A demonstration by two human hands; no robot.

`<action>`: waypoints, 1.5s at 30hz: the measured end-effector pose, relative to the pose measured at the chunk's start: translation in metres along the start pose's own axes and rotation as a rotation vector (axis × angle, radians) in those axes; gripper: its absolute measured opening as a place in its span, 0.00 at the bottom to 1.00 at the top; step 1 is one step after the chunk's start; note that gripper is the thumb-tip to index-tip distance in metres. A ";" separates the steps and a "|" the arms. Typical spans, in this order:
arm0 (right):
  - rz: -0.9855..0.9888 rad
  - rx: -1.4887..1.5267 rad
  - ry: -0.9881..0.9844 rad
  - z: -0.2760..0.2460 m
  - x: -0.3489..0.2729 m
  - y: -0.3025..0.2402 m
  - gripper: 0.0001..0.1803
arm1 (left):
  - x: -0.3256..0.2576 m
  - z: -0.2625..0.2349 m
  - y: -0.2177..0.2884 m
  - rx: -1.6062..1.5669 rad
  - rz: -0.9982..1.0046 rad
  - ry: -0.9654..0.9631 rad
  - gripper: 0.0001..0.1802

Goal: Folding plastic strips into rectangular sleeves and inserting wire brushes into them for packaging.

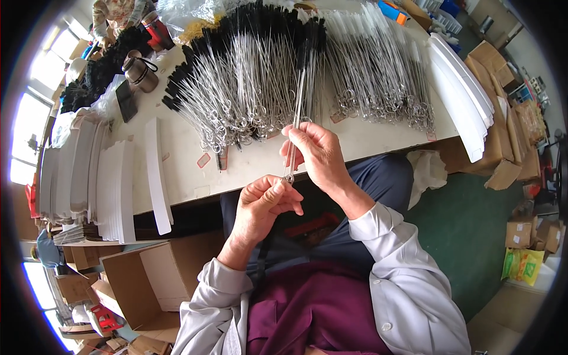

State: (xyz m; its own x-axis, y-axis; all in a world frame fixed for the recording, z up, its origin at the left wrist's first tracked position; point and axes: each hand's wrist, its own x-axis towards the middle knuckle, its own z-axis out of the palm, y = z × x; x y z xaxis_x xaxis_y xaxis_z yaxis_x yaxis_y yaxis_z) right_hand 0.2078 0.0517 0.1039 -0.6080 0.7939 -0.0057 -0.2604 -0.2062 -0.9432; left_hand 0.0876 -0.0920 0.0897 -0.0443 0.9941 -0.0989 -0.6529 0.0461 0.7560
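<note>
A few thin wire brushes (300, 89) with black bristle heads and looped wire ends point away from me. My right hand (322, 155) grips their wire shafts between thumb and fingers, just past the table's front edge. At the looped ends, my left hand (265, 204) pinches with thumb and forefinger, its other fingers loosely curled. Beyond both hands spreads a large heap of black-bristled wire brushes (245, 71), loops toward me. To its right lies a heap of similar brushes with white heads (378, 71). How many brushes I hold cannot be made out.
White card strips (115, 192) stack at the table's left, with a single strip (157, 177) nearer; more strips (461, 97) lie right. A metal flask (141, 72) stands far left beside a dark flat object (126, 102). An open carton (148, 290) sits below left. Another person (117, 15) is at the far left.
</note>
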 end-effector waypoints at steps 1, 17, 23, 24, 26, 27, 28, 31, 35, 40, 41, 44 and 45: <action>-0.002 0.000 -0.002 0.001 0.000 -0.002 0.14 | -0.003 0.000 -0.001 0.015 0.001 0.004 0.13; -0.135 0.066 0.058 0.003 -0.001 -0.015 0.14 | 0.004 -0.001 -0.002 -0.053 -0.038 0.018 0.19; -0.179 0.109 0.120 0.001 -0.002 -0.016 0.15 | 0.007 0.007 -0.009 -0.053 -0.052 0.053 0.20; -0.187 0.104 0.122 -0.004 -0.003 -0.015 0.15 | 0.007 0.010 -0.012 -0.065 -0.079 0.065 0.20; -0.179 0.219 0.160 -0.014 -0.005 -0.016 0.16 | 0.009 0.013 -0.019 -0.096 -0.125 0.056 0.19; -0.150 0.212 0.196 -0.017 -0.009 -0.019 0.17 | 0.010 0.016 -0.022 -0.085 -0.146 0.059 0.18; -0.125 0.253 0.230 -0.021 -0.013 -0.020 0.17 | 0.012 0.020 -0.026 -0.075 -0.168 0.061 0.17; -0.096 0.331 0.313 -0.037 -0.017 -0.027 0.17 | 0.021 0.030 -0.037 -0.024 -0.253 0.062 0.16; -0.137 0.347 0.367 -0.076 -0.019 -0.030 0.16 | 0.034 0.058 -0.047 0.105 -0.324 -0.063 0.16; -0.185 0.331 0.532 -0.110 -0.014 -0.037 0.15 | 0.051 0.072 -0.051 0.204 -0.344 -0.134 0.19; -0.203 0.275 0.580 -0.119 -0.012 -0.034 0.16 | 0.055 0.071 -0.049 0.281 -0.301 -0.120 0.19; -0.189 0.147 0.672 -0.144 -0.011 -0.033 0.16 | 0.076 0.075 -0.033 0.617 -0.170 -0.083 0.14; -0.191 0.116 0.704 -0.149 -0.011 -0.032 0.16 | 0.086 0.079 -0.026 0.690 -0.137 -0.071 0.13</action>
State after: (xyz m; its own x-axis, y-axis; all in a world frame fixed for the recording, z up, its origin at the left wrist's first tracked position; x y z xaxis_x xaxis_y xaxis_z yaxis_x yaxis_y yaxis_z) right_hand 0.3351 0.1349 0.0847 0.0706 0.9931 -0.0936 -0.4146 -0.0561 -0.9083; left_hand 0.1601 0.0000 0.1126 0.0689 0.9778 -0.1979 -0.0192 0.1997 0.9797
